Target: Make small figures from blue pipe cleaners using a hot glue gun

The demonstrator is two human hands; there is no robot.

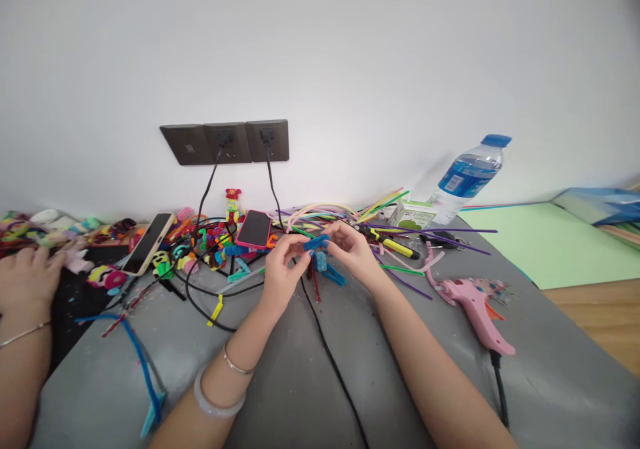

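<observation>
Between my left hand (283, 270) and my right hand (352, 252) a folded blue pipe cleaner (317, 242) is pinched, one end in the fingers of each. My thumbs and forefingers are closed on it, above the table. Just beneath it are a lighter blue fuzzy piece (321, 262) and another blue loop (335, 276); I cannot tell whether they are joined to the held piece. Dark red stems (315, 283) show below my fingers. Yellow-handled pliers (395, 243) lie right of my right hand. A pink-edged phone (254, 229) is beyond my left hand.
A pink glue gun (483, 319) lies at right, near a tilted water bottle (467, 177) and a small box (413, 214). A black cable (327, 349) crosses the grey table (310, 395). Pipe-cleaner figures crowd the left, where another person's hand (29, 279) rests.
</observation>
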